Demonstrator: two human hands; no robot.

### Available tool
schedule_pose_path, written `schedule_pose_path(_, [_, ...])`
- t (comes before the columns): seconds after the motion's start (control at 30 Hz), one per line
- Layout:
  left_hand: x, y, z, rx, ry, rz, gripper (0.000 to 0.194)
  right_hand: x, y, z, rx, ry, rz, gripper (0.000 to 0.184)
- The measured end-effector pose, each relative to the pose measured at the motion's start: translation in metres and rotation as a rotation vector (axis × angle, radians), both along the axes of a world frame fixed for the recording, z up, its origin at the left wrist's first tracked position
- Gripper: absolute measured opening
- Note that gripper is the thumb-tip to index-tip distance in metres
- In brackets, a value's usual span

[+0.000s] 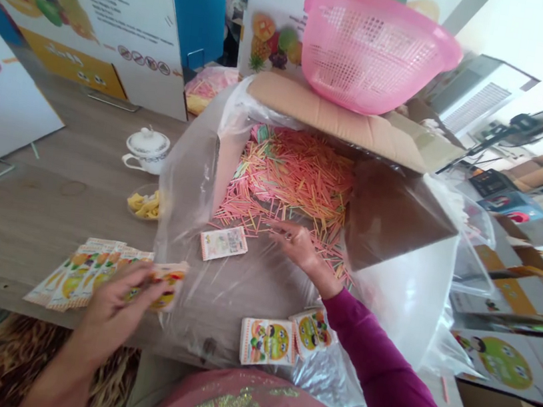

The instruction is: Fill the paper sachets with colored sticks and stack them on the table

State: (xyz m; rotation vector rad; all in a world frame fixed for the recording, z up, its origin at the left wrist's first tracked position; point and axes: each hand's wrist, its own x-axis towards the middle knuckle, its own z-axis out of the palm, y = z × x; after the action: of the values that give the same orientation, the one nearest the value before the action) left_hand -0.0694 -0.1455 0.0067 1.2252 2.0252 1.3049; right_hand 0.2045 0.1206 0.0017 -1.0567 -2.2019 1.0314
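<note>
My left hand (122,300) grips a small printed packet (169,289) between thumb and fingers, above the table's front edge. Filled packets (90,272) with the same fruit print lie overlapping just left of it. My right hand (298,246) is at the near edge of a heap of thin pink, yellow and green sticks (300,174), which spills from a cardboard box lying on its side. Its fingers are drawn together; what they hold, if anything, is too small to make out. A single flat packet (223,243) lies on the plastic sheet, and two packet stacks (268,342) sit nearer my body.
Clear plastic (188,151) lines the box (334,115), with a pink basket (374,49) on top. Left of it are a lidded white cup (148,149) and a dish of yellow pieces (145,203). Large printed cartons (101,11) stand behind; a fan (539,127) is at right.
</note>
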Motion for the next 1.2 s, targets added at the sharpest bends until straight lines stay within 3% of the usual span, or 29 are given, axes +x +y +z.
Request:
schedule_pose_path(0.1, [-0.048,-0.024,-0.005,-0.142,0.514,0.174,0.024,-0.02,0.005,-0.001,0.123,-0.266,0.104,0.019])
schedule_pose_path(0.17, [-0.051,-0.023,-0.006,-0.18,0.716,0.241,0.029,-0.042,0.007,0.007,0.191,-0.404,0.17,0.021])
schedule_pose_path(0.23, [-0.034,-0.008,-0.005,-0.125,0.816,0.258,0.035,-0.068,0.01,0.021,0.268,-0.505,0.193,0.026])
schedule_pose_path(0.3, [-0.004,0.019,-0.001,-0.047,0.856,0.155,0.031,-0.096,0.016,0.034,0.333,-0.609,0.203,0.033])
schedule_pose_path(0.37, [0.026,0.053,0.002,-0.049,0.837,-0.115,0.025,-0.124,0.021,0.043,0.353,-0.756,0.214,0.038])
schedule_pose_path(0.43, [0.048,0.084,0.002,-0.145,0.795,-0.286,0.022,-0.146,0.025,0.046,0.343,-0.901,0.218,0.041])
schedule_pose_path(0.57, [0.062,0.115,-0.006,-0.233,0.781,-0.421,0.025,-0.165,0.025,0.036,0.358,-0.972,0.237,0.041])
schedule_pose_path(0.73, [0.06,0.108,-0.012,-0.213,0.808,-0.452,0.034,-0.159,0.02,0.025,0.457,-0.973,0.219,0.042])
schedule_pose_path(0.9, [0.058,0.107,-0.013,-0.186,0.801,-0.43,0.026,-0.132,0.027,0.037,0.505,-0.923,0.11,0.036])
schedule_pose_path(1.03, [0.053,0.112,-0.016,-0.145,0.772,-0.421,0.021,-0.084,0.034,0.046,0.329,-0.814,-0.052,0.042])
schedule_pose_path(1.2, [0.054,0.113,-0.03,-0.103,0.848,-0.36,0.027,-0.029,0.037,0.035,0.178,-0.781,-0.187,0.046])
